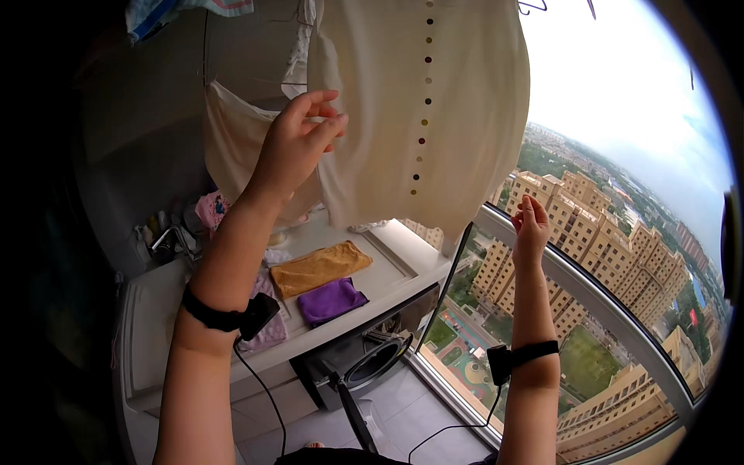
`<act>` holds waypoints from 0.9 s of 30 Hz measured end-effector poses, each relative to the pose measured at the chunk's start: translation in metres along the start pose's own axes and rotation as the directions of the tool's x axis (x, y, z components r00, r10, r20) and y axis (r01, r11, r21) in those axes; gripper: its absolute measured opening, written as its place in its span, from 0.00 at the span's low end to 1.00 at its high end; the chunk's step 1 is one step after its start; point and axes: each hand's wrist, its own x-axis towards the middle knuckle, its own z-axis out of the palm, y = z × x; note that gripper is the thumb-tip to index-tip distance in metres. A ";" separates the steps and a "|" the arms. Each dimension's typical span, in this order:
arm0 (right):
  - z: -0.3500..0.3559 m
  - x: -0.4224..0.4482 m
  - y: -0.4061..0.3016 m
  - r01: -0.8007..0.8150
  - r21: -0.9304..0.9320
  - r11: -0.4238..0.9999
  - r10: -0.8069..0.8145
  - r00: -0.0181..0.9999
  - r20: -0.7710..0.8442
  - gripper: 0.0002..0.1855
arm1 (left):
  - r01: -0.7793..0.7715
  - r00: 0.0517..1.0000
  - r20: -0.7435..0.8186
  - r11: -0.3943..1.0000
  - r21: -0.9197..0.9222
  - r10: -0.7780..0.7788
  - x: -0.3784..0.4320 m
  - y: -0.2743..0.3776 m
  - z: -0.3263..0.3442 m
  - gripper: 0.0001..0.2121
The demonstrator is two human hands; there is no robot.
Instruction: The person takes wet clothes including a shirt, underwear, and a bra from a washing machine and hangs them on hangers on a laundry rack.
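A cream garment (372, 116) with a row of dark, yellow and red buttons hangs before me, its top cut off by the view. My left hand (308, 125) is raised at its left edge, fingers loosely curved and apart; no fabric shows pinched between them, though contact with the cloth cannot be judged. To the right of the garment, apart from it and in front of the window (587, 290), my right hand (530, 224) is up with its fingers drawn together. Nothing is visible in it. Black straps with small devices and cables circle both forearms.
Below, a white counter (343, 232) bears a folded mustard cloth (319, 267), a folded purple cloth (331, 301) and a lilac cloth (270, 325). A faucet (174, 238) stands left. A front-loading washer's round door (378, 360) hangs open underneath. Another cream cloth (238, 139) hangs behind.
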 end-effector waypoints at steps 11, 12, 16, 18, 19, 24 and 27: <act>-0.173 -0.275 0.191 -0.822 -0.484 0.299 0.936 0.351 -0.017 0.12 | 0.508 0.078 0.690 0.624 0.594 -0.720 -0.342 -0.190 0.075 0.19; -0.185 -0.304 0.201 -0.834 -0.503 0.226 0.954 0.293 -0.057 0.12 | 0.444 0.033 0.716 0.652 0.614 -0.697 -0.359 -0.199 0.078 0.20; -0.215 -0.384 0.229 -0.841 -0.541 -0.017 0.979 0.096 -0.180 0.12 | 0.284 -0.096 0.750 0.704 0.651 -0.655 -0.396 -0.225 0.095 0.20; -0.224 -0.410 0.238 -0.850 -0.521 -0.075 0.975 0.047 -0.216 0.12 | 0.289 -0.092 0.751 0.705 0.648 -0.654 -0.419 -0.253 0.101 0.20; -0.229 -0.417 0.243 -0.849 -0.524 -0.074 0.972 0.056 -0.228 0.12 | 0.295 -0.047 0.754 0.712 0.637 -0.655 -0.424 -0.265 0.107 0.19; -0.248 -0.436 0.251 -0.845 -0.509 -0.164 0.953 -0.003 -0.302 0.12 | 0.775 -0.260 0.611 0.215 0.594 -0.748 -0.457 -0.328 0.138 0.17; -0.262 -0.441 0.256 -0.883 -0.435 -0.175 0.927 0.000 -0.375 0.12 | 0.822 -0.369 0.511 -0.017 0.569 -0.776 -0.450 -0.344 0.167 0.17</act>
